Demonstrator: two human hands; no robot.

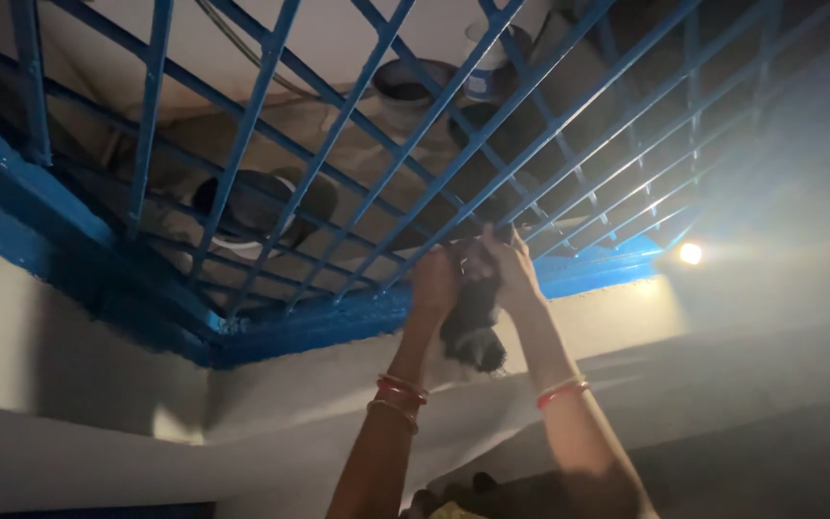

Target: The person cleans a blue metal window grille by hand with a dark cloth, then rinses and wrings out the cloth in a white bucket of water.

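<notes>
Dark, shaggy cloth (473,322) hangs between the two raised hands, just below the blue metal grille (357,144), a little right of the middle of the view. Its upper end is pressed up against the bars, and its loose end hangs down between the wrists.

Left hand (434,279) grips the cloth from the 9 o'clock side, fingers closed around it. Right hand (514,269) holds it from the 3 o'clock side, fingers also closed on it and touching a bar. Both arms stretch straight up from the bottom edge, with red and gold bangles (398,394) on the left wrist and a red bangle (561,389) on the right wrist.

Above the grille, at 12 o'clock, stand round pots (405,91), seen from below. Pale walls (69,356) meet the blue frame, and at 3 o'clock a small lamp (691,253) shines brightly in haze.
</notes>
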